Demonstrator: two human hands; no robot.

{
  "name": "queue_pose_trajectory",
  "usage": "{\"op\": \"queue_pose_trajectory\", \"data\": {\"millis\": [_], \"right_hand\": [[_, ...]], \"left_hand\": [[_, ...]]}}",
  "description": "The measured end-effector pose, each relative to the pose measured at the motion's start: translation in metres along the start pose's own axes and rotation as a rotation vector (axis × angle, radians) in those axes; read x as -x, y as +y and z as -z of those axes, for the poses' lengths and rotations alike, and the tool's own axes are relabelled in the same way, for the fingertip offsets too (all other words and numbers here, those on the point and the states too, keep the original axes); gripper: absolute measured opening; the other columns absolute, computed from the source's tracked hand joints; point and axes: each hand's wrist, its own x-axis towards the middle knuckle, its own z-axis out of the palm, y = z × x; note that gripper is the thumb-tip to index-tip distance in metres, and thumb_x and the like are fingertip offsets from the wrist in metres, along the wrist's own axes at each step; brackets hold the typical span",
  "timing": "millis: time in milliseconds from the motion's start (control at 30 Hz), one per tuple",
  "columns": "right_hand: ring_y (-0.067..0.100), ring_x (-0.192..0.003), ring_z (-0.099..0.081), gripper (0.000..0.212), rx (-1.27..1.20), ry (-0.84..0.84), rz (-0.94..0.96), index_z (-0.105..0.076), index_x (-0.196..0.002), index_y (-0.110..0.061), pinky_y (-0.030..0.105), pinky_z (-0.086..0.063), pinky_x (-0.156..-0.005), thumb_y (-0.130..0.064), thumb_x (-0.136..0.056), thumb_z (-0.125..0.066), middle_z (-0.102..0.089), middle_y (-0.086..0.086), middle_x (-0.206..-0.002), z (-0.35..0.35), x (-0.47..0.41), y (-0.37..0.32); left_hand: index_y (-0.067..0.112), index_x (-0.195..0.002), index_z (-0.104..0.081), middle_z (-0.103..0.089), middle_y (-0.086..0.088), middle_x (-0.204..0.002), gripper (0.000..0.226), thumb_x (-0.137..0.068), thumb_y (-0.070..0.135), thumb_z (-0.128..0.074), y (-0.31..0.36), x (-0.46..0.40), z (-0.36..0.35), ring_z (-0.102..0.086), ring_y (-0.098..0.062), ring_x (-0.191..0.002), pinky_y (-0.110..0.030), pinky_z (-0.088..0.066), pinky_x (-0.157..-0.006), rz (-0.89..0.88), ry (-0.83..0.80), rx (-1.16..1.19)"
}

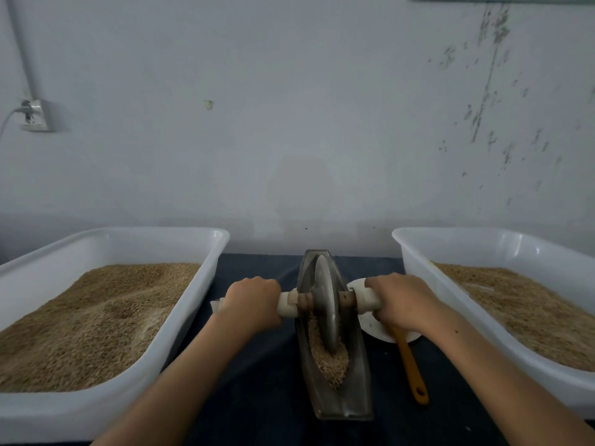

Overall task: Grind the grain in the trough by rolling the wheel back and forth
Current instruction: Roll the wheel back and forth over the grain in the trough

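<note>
A grey metal disc wheel (325, 304) stands upright in the narrow boat-shaped metal trough (335, 342), over tan grain (330, 358), mid-counter (264, 365). The left hand (252, 300) and right hand (401, 300) each grip a white axle handle (288, 304).

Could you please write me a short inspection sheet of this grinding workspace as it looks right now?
Surface: dark cloth covers the table.
Job's things: metal wheel stands in the trough, grain heaped at its near end.
Clutter: two white tubs of grain, left tub, right tub; white dish and orange-handled tool.
Grippers: left hand and right hand each grip an axle handle.
Cables: a plug in the wall socket.
Surroundings: scuffed pale wall.
</note>
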Motion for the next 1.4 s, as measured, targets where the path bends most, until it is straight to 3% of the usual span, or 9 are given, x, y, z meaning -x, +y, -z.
{"op": "queue_pose_trajectory", "data": {"millis": [100,200,300,467,633,800,1067,1267,1400], "right_hand": [[0.015,-0.092,-0.059,0.028,-0.007,-0.140,-0.015,-0.056,-0.112,-0.025,0.026,-0.041,-0.072,-0.022,-0.085,-0.064,-0.063,-0.002,-0.103,0.009,0.001,0.000],[0.014,-0.089,-0.057,0.026,0.002,-0.153,-0.016,-0.056,-0.109,-0.025,0.025,-0.040,-0.071,-0.022,-0.085,-0.064,-0.060,-0.003,-0.098,0.010,0.002,0.000],[0.013,-0.086,-0.055,0.019,-0.016,-0.086,-0.027,-0.051,-0.101,-0.029,0.026,-0.039,-0.072,-0.022,-0.087,-0.061,-0.063,-0.002,-0.101,0.003,0.002,0.000],[0.014,-0.084,-0.055,0.014,-0.018,0.199,0.005,-0.043,-0.092,-0.031,0.027,-0.033,-0.074,-0.022,-0.090,-0.054,-0.062,-0.007,-0.094,-0.016,-0.001,0.003],[0.012,-0.083,-0.055,0.014,-0.055,0.222,0.006,-0.045,-0.091,-0.033,0.027,-0.036,-0.077,-0.025,-0.089,-0.056,-0.062,-0.007,-0.092,-0.019,-0.002,0.004],[0.014,-0.087,-0.057,0.016,-0.030,0.050,-0.002,-0.047,-0.095,-0.031,0.026,-0.039,-0.074,-0.023,-0.086,-0.059,-0.063,-0.005,-0.099,-0.006,-0.001,0.002],[0.014,-0.089,-0.059,0.026,0.021,-0.120,-0.013,-0.055,-0.108,-0.027,0.025,-0.042,-0.071,-0.021,-0.083,-0.063,-0.058,-0.005,-0.093,0.008,-0.001,-0.001],[0.015,-0.094,-0.059,0.020,-0.019,0.112,0.002,-0.051,-0.105,-0.030,0.028,-0.039,-0.081,-0.031,-0.088,-0.061,-0.064,-0.006,-0.102,-0.012,-0.001,0.002],[0.014,-0.094,-0.058,0.020,-0.038,0.218,-0.007,-0.048,-0.103,-0.031,0.032,-0.040,-0.090,-0.034,-0.088,-0.062,-0.063,-0.007,-0.101,-0.022,-0.004,0.003]], "left_hand": [[0.018,-0.109,-0.057,-0.061,0.001,-0.097,0.034,-0.081,0.033,-0.068,-0.001,0.001,0.005,-0.052,-0.013,-0.081,-0.027,-0.044,-0.074,-0.015,-0.103,0.019],[0.017,-0.108,-0.057,-0.056,0.003,-0.090,0.033,-0.081,0.032,-0.067,-0.001,0.001,0.006,-0.052,-0.013,-0.079,-0.027,-0.043,-0.071,-0.014,-0.092,0.015],[0.018,-0.106,-0.058,-0.060,0.003,-0.093,0.026,-0.084,0.031,-0.064,0.002,0.001,0.002,-0.056,-0.014,-0.081,-0.027,-0.041,-0.070,-0.001,-0.005,-0.020],[0.021,-0.105,-0.054,-0.063,0.001,-0.100,0.017,-0.089,0.027,-0.057,0.007,0.002,-0.003,-0.060,-0.018,-0.088,-0.028,-0.039,-0.069,0.034,0.177,-0.046],[0.020,-0.107,-0.051,-0.062,0.001,-0.099,0.018,-0.091,0.028,-0.055,0.008,0.003,-0.004,-0.057,-0.015,-0.083,-0.027,-0.039,-0.069,0.031,0.222,-0.058],[0.018,-0.110,-0.057,-0.063,0.000,-0.104,0.023,-0.088,0.027,-0.059,0.006,0.002,0.000,-0.061,-0.017,-0.093,-0.027,-0.043,-0.075,0.028,0.102,-0.052],[0.016,-0.111,-0.057,-0.060,0.001,-0.097,0.034,-0.082,0.031,-0.068,0.000,0.001,0.007,-0.053,-0.015,-0.082,-0.028,-0.044,-0.074,0.011,-0.130,0.010],[0.018,-0.110,-0.055,-0.062,-0.001,-0.104,0.024,-0.088,0.027,-0.060,0.004,0.002,0.000,-0.060,-0.018,-0.093,-0.029,-0.045,-0.075,0.019,0.059,-0.018],[0.018,-0.106,-0.048,-0.061,0.000,-0.103,0.018,-0.091,0.026,-0.055,0.007,0.002,-0.004,-0.053,-0.016,-0.083,-0.028,-0.036,-0.068,0.028,0.195,-0.036]]}}
